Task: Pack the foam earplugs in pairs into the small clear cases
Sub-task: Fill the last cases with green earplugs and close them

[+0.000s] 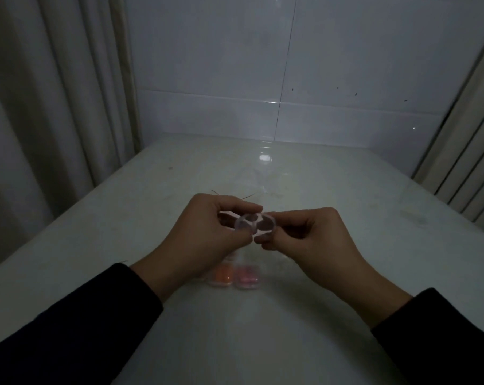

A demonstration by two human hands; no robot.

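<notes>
Both hands hold one small clear case point(256, 224) above the white table point(96, 245). My left hand point(204, 232) pinches its left side between thumb and fingers. My right hand point(310, 234) pinches its right side. Dark earplugs show through the plastic; whether the lid is fully closed I cannot tell. Below the hands, on the table, lie two other clear cases side by side: one with orange earplugs point(221, 276), one with pink earplugs point(246, 277).
A clear plastic bag point(266, 190) lies crumpled on the table beyond the hands. A tiled wall point(263, 79) stands at the back, a curtain point(55, 107) at the left, ribbed panels point(468, 162) at the right. The room is dim.
</notes>
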